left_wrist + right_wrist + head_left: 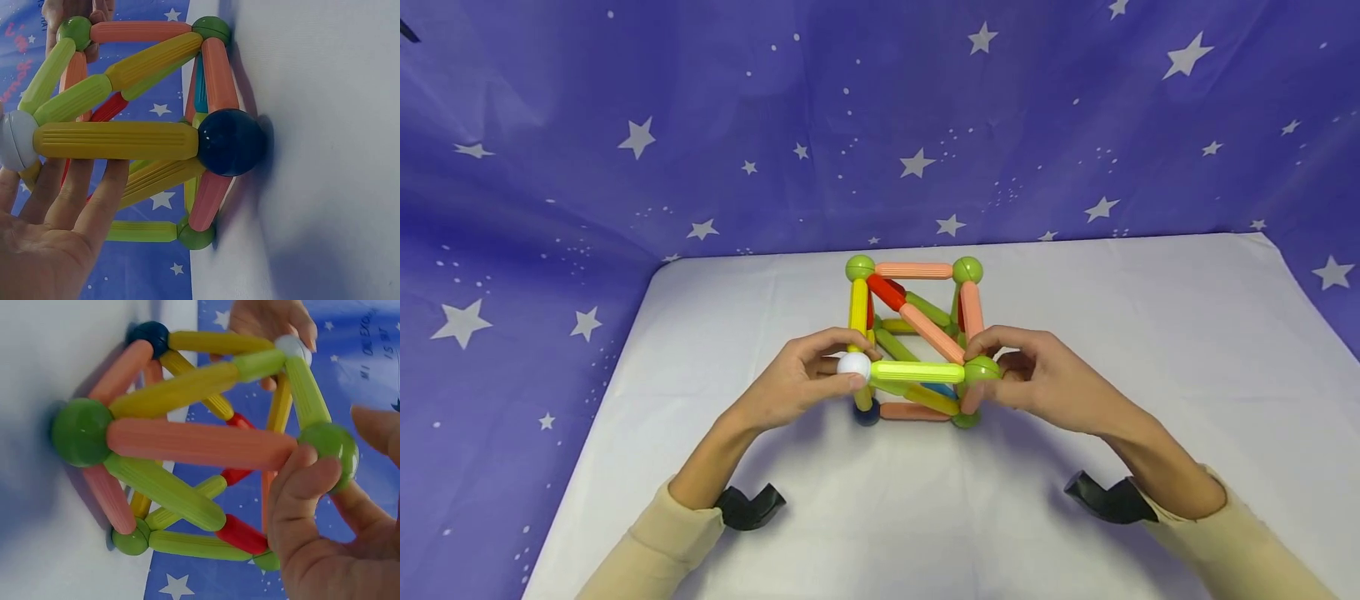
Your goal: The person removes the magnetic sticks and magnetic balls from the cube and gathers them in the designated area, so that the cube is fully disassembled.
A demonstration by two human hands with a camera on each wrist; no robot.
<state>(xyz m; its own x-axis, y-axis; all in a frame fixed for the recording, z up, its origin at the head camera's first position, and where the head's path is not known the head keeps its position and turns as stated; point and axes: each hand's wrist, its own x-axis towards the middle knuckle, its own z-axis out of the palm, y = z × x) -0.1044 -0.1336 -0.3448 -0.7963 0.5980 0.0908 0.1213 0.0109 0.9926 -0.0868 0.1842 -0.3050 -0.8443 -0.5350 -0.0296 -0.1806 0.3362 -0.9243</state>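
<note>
A cube-shaped frame of ribbed magnetic rods and balls stands on the table. My left hand [786, 383] holds the white ball [853, 367] at its near upper left corner, with the thumb in front and fingers behind. My right hand [1063, 379] grips the green ball [982, 372] at the near upper right corner between thumb and fingers. A lime rod [919, 372] joins these two balls. Below the white ball, a yellow rod [119, 140] runs down to a dark blue ball [231, 142]. Under the right hand's ball is a pink rod [200, 445]. Diagonal rods cross the sides and top.
White cloth [910, 517] covers the table. A purple curtain [850, 108] with stars hangs behind and at the sides. Black straps [751, 507] stick out by both wrists. Two more green balls [860, 267] form the far upper corners.
</note>
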